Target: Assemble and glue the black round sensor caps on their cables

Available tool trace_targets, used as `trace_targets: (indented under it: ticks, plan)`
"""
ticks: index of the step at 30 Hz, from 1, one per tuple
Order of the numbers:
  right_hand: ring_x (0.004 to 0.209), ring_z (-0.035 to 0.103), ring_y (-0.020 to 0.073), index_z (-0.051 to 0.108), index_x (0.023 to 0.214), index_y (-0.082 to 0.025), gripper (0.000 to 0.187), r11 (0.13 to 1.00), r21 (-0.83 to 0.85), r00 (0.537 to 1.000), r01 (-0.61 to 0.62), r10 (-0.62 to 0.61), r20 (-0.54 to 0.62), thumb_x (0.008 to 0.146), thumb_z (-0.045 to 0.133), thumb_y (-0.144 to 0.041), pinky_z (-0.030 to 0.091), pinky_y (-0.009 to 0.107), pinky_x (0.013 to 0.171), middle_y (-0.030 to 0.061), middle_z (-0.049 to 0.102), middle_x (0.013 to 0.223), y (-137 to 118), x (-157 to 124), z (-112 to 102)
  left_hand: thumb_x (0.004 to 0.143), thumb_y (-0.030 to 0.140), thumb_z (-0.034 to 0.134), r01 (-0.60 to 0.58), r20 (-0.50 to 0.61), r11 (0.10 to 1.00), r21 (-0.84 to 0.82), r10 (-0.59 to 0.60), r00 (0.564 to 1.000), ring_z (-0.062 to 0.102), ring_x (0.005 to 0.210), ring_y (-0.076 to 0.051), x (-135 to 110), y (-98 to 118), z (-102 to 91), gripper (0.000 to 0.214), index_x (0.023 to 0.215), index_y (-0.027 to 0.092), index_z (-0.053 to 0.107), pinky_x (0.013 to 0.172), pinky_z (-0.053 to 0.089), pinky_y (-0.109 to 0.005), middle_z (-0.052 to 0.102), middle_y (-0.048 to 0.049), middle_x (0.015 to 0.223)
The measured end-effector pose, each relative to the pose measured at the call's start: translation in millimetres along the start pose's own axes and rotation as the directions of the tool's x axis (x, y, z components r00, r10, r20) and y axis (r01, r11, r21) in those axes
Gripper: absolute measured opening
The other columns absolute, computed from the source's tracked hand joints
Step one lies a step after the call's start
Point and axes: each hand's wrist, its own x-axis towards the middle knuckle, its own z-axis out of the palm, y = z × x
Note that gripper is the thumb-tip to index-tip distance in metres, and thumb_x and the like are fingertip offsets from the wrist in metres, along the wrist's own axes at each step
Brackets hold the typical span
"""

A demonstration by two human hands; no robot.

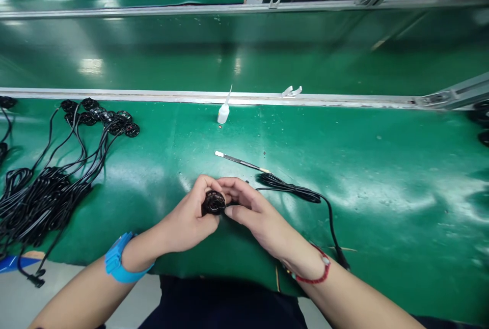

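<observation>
Black and glossy, the part [214, 202] is above the bench [171, 151], inward from the middle of the near edge, held by the left hand [189, 217], whose fingers and thumb curl around it. At its right side the right hand's [262, 214] fingertips are drawn in narrow, thumb close by the rim; whether they pinch anything I cannot tell from my end. I judge it light, hard and slightly slippery, easily scratched on its face; I'd grip the rim. One coiled cord [294, 189], bendy by its look, lies just right of the hands. Beyond them I count one stick [240, 161] and, by the far edge, one bottle [223, 114]. Two rails [183, 96] carry one white clip [292, 93] each. Toward the left edge lies one heap [46, 196] of cords, its round ends [132, 130] overlapping too much for me to count.
</observation>
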Motion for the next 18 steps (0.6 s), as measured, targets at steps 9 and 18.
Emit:
trace_targets:
  ticks: [9, 18]
  plan:
    - [0.093, 0.057, 0.0175, 0.058, 0.098, -0.021, 0.027, 0.993, 0.122, 1.000, -0.001, 0.004, -0.021, 0.071, 0.061, -0.018, 0.044, 0.030, 0.082, 0.0006, 0.062, 0.093, 2.7, 0.1, -2.1, 0.077, 0.007, 0.055, 0.018, -0.087, 0.990, -0.136, -0.030, 0.996, 0.053, 0.079, -0.013, 0.6, 6.8, 7.0, 0.027, 0.100, 0.020, 0.053, 0.066, 0.042, -0.025, 0.057, -0.0014, 0.096]
    - [0.085, 0.058, 0.0170, 0.057, 0.100, -0.021, 0.022, 0.991, 0.112, 0.996, 0.076, -0.071, -0.049, 0.078, 0.059, -0.020, 0.046, 0.030, 0.074, 0.0023, 0.063, 0.095, 4.6, 0.8, 6.2, 0.089, 0.022, 0.059, -0.035, -0.085, 0.976, -0.214, 0.017, 0.996, 0.054, 0.079, -0.013, -2.8, 1.4, 10.8, 0.037, 0.124, 0.024, 0.045, 0.069, 0.047, -0.025, 0.057, -0.0037, 0.101]
